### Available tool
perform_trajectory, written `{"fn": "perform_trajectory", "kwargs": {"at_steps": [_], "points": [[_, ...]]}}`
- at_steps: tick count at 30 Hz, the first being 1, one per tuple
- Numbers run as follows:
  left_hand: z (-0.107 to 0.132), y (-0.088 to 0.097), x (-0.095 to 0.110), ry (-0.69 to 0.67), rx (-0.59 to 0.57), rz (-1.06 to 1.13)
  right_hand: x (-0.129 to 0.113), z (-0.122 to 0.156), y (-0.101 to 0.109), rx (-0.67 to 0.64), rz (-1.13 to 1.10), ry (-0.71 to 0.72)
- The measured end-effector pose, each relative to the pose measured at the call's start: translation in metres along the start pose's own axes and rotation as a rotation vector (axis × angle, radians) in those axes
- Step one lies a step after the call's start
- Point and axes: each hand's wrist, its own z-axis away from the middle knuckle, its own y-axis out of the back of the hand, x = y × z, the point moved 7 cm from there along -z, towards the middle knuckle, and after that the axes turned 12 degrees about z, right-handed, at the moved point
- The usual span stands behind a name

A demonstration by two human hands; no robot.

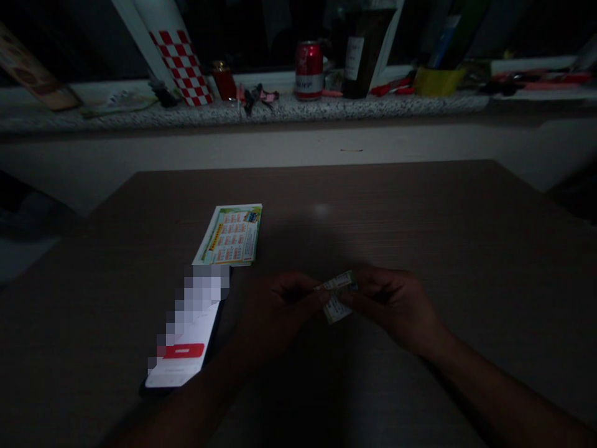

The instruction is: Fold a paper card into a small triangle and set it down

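A small folded piece of printed paper (339, 309), pale with green patches, is pinched between both my hands above the table. My left hand (280, 306) grips its left edge between thumb and fingers. From the other side, my right hand (400, 306) closes thumb and fingers on the right edge. Dim light hides the print on it. Left of my left hand lies a lit smartphone (186, 367), its screen partly pixelated, with a red button showing. Beyond the phone sits a small stack of colourful printed cards (233, 239), with rows of red figures on the top one.
The brown wood-grain table (420, 218) ends at a pale wall. Above it, a speckled stone sill (261, 115) bears a red can (308, 71), a red-checked cylinder (186, 68), a dark labelled container (361, 62), a yellow pot (436, 81) and small clutter.
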Motion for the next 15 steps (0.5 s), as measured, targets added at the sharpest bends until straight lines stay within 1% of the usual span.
{"fn": "perform_trajectory", "kwargs": {"at_steps": [1,3,6,9,11,15], "points": [[0.0,0.0,-0.001,0.003,0.003,-0.003,0.0,0.0,0.0,-0.001,0.004,0.001],[0.0,-0.002,-0.004,0.036,-0.028,-0.026,-0.002,0.0,0.001,0.001,0.024,0.018],[0.001,-0.005,-0.01,0.084,-0.072,-0.083,-0.002,0.0,-0.002,-0.047,0.023,0.016],[0.001,-0.002,-0.009,0.059,-0.037,-0.113,0.001,0.0,-0.005,-0.09,-0.027,-0.023],[0.001,-0.002,-0.009,0.054,-0.027,-0.079,0.003,0.0,-0.005,-0.084,-0.014,-0.023],[0.001,-0.008,-0.013,0.128,-0.096,0.009,0.003,0.0,-0.002,-0.052,0.018,-0.014]]}}
